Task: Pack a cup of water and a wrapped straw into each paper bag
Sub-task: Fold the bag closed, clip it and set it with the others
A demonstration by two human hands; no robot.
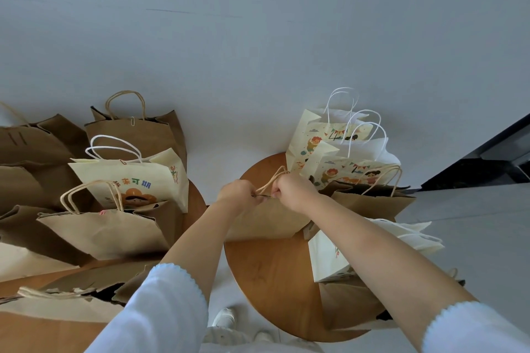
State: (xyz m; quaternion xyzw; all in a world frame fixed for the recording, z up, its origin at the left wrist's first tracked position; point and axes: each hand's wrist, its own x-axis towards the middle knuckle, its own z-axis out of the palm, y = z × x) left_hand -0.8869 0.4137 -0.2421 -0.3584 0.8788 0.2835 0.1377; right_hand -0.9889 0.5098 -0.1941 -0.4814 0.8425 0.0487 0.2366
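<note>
A brown paper bag point(263, 222) stands on the round wooden table point(272, 275) in front of me. My left hand point(238, 193) and my right hand point(292, 189) both pinch its top edge by the twisted paper handles point(272, 180), fingers curled. The bag's inside is hidden. No cup or straw shows anywhere in view.
Behind my right hand stand two cream printed bags point(338, 157) and another brown bag point(372, 200); a white bag point(329, 258) sits near my right forearm. On the left table point(28, 332) are several brown bags point(103, 232) and a cream bag point(134, 180). A dark counter point(493, 160) is far right.
</note>
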